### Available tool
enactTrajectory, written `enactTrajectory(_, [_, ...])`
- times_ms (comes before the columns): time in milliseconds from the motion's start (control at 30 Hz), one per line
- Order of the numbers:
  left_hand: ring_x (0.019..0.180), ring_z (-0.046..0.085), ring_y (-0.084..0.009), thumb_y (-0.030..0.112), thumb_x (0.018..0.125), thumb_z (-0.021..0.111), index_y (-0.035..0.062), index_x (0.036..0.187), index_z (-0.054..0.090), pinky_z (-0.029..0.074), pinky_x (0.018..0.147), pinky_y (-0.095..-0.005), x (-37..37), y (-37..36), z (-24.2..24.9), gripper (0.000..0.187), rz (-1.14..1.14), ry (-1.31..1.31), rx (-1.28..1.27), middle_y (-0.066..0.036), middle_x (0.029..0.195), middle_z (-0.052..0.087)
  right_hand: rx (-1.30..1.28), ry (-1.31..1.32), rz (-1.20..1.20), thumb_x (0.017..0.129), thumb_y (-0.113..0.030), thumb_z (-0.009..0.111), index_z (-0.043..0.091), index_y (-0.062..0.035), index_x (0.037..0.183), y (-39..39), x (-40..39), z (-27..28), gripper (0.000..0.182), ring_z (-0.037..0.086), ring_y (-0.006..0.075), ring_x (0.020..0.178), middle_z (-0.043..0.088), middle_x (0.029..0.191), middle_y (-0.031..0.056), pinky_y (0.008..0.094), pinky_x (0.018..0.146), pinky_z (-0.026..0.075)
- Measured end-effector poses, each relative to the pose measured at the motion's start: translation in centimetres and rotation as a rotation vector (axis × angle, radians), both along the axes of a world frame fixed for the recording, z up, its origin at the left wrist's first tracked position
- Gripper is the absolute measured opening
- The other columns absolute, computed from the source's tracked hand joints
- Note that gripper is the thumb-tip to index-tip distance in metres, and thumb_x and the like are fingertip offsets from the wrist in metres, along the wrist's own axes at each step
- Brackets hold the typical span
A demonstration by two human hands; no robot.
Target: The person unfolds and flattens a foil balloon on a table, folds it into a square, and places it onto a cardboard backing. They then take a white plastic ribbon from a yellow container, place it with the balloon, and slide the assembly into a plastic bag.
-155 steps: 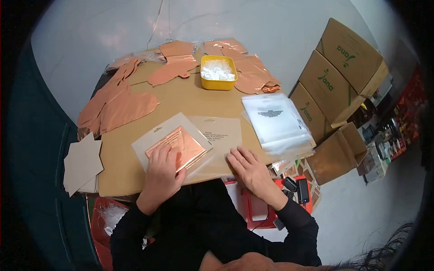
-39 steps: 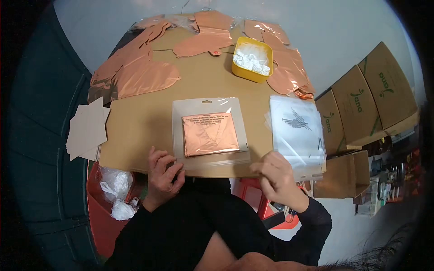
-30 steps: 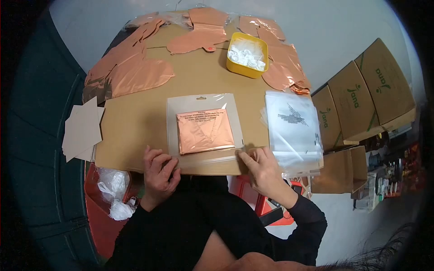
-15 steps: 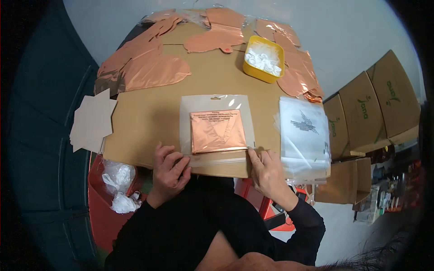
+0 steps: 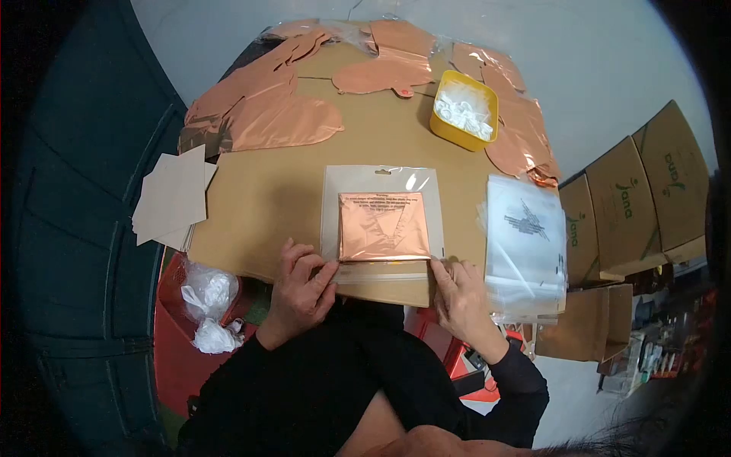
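Observation:
In front of me on the cardboard-topped table lies a clear plastic bag (image 5: 384,177) with a hang hole, a grey card inside and printed text. A folded copper-coloured foil balloon (image 5: 384,236) shows through it. My left hand (image 5: 303,288) has its fingers curled at the bag's lower left edge, fingertips on the plastic near the bottom flap. At the lower right corner, my right hand (image 5: 461,297) grips the bag's edge, index finger laid along it and the other fingers bent. What lies under the fingertips is hidden.
Flat foil balloons (image 5: 285,114) lie around the table's far side, with a yellow tub (image 5: 464,141) of white bits. Grey cards (image 5: 171,198) are on the left, a stack of plastic bags (image 5: 525,251) on the right. Cardboard boxes (image 5: 628,206) stand beyond.
The whole view has shifted slightly, so everything appears further right. Both hands stay at the bag's lower corners, with the fingertips a little closer to the foil's bottom edge.

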State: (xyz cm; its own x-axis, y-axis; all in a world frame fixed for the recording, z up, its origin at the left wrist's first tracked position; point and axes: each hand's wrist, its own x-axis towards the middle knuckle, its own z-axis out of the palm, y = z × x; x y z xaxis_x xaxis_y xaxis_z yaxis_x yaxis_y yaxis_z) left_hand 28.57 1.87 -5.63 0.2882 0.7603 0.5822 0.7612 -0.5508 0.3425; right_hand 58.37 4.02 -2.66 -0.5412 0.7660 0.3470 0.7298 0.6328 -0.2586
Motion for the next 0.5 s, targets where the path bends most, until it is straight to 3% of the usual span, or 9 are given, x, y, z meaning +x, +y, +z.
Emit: enactTrajectory(500, [0.107, 0.050, -0.0361, 0.003, 0.069, 0.072, 0.0036, 0.106, 0.066, 0.037, 0.102, -0.0594, 0.09, -0.08, 0.33, 0.038, -0.007, -0.003, -0.044, -0.012, 0.100, 0.054, 0.001, 0.008, 0.020, 0.068, 0.001, 0.063, 0.060, 0.0080, 0.117, -0.01, -0.09, 0.30, 0.050, 0.052, 0.0325, 0.082, 0.055, 0.087, 0.0160, 0.0420, 0.072, 0.042])
